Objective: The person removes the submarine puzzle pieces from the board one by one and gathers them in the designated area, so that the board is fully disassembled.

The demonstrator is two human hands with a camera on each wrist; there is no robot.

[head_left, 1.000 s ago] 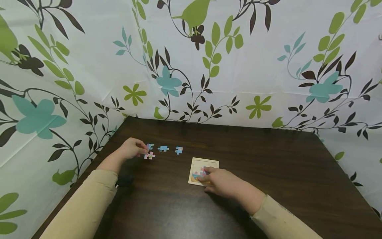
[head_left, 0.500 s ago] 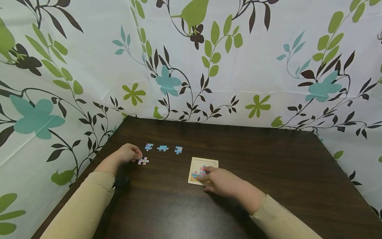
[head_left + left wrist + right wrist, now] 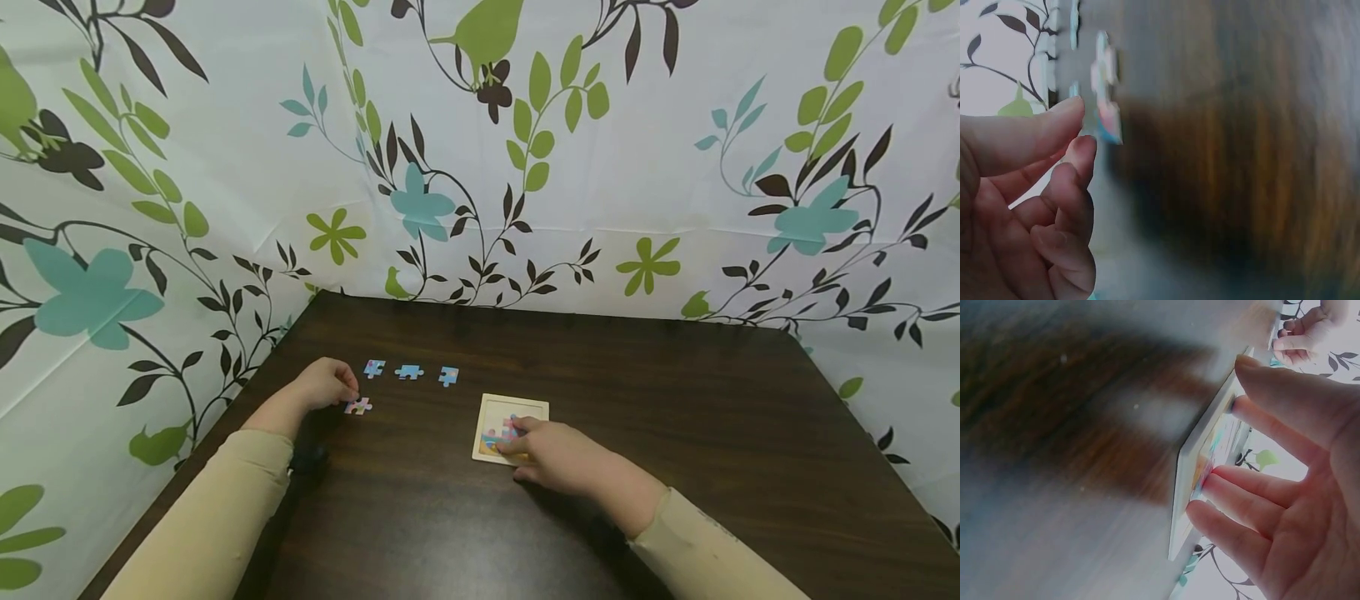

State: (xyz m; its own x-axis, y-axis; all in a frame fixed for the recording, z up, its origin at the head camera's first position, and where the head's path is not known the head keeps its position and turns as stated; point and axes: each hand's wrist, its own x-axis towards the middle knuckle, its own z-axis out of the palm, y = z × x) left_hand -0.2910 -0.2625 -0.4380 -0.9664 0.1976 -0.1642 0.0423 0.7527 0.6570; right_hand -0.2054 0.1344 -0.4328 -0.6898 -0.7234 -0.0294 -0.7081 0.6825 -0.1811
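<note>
Dark wood table (image 3: 675, 433): left hand (image 3: 324, 385), fingers curled, touches a pink puzzle piece (image 3: 358, 406); whether it grips is unclear. Right hand (image 3: 551, 454) lies flat-fingered on the puzzle tray (image 3: 517, 406), hiding its near half. Left wrist view: blurred piece (image 3: 1105, 94) just beyond loosely curled fingers (image 3: 1075, 156). Right wrist view: straight fingertips (image 3: 1210, 481) press the tray (image 3: 1188, 494).

Long beige sleeves (image 3: 217, 508), bare hands

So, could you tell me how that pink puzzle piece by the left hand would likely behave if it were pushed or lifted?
The pink puzzle piece lies flat and thin on the smooth dark table, so it would probably slide rather than roll or tip. It looks small and light. Its low edge may make pinching awkward for the left hand.
</note>
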